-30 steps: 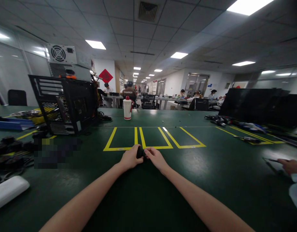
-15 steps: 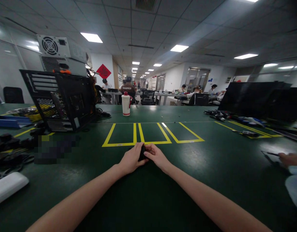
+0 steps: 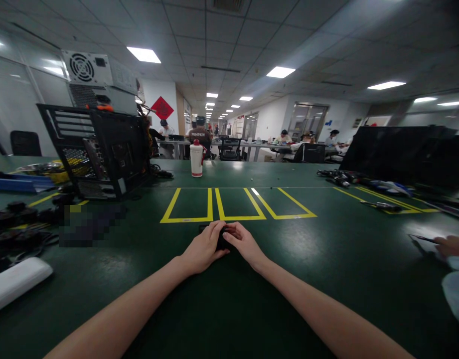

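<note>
A small black object (image 3: 222, 243) is held between my two hands at the middle of the green table (image 3: 289, 294). Its kind cannot be made out, since the fingers cover most of it. My left hand (image 3: 202, 250) is closed round its left side, and a dark flat end shows beyond the fingers. From the right, my right hand (image 3: 247, 245) has its thumb and fingertips closed on the same object. Both hands rest low, just in front of the yellow tape outlines (image 3: 244, 218).
An open black computer case (image 3: 113, 154) with power supplies (image 3: 89, 70) on it stands left. Cables (image 3: 16, 214) and a white case (image 3: 20, 284) lie nearer. A bottle (image 3: 197, 160) stands behind the tape. At right are dark monitors (image 3: 393, 152) and another person's hand (image 3: 451, 247) with a pen-like tool.
The black object has tipped in my hands, so a flat end now shows left of my left fingers. My fingers have shifted slightly, and the view has moved a little.
</note>
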`<state>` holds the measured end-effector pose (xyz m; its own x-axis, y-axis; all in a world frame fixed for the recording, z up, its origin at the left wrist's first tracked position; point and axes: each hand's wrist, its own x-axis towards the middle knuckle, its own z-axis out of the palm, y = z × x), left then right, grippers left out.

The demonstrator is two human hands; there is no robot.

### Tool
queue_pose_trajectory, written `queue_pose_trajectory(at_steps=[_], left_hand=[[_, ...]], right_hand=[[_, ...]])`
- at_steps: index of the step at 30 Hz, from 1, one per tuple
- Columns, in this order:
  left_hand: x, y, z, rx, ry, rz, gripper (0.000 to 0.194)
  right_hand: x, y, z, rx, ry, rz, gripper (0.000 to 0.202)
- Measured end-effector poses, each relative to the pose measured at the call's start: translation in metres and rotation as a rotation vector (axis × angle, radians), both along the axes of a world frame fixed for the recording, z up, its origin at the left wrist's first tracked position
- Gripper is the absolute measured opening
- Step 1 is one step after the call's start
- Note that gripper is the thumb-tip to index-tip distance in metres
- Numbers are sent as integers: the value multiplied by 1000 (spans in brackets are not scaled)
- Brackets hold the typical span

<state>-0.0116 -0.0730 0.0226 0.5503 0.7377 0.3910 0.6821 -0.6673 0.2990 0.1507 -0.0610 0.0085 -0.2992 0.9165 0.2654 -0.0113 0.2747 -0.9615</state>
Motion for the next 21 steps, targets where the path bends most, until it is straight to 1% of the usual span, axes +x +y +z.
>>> queue_pose_trajectory(at_steps=[2, 4, 9, 11, 14, 16, 18, 21], left_hand=[[0, 0, 0, -2, 4, 3, 67], [0, 0, 0, -3, 7, -4, 67], [-1, 0, 2, -19, 16, -2, 63], [-1, 0, 3, -22, 12, -1, 63], [-1, 0, 3, -13, 4, -6, 65], [0, 1, 2, -12, 5, -3, 64], [0, 1, 1, -13, 7, 5, 65], [2, 2, 0, -8, 1, 15, 66]], right_hand=[[1, 0, 0, -29, -29, 7, 28], [3, -1, 0, -40, -47, 41, 27], [4, -9, 6, -19, -9, 132, 31], [2, -11, 8, -12, -4, 109, 25], [0, -11, 9, 11, -22, 19, 18], [-1, -8, 7, -1, -41, -17, 22], [0, -5, 4, -43, -56, -25, 28], [2, -1, 1, -83, -41, 17, 29]])
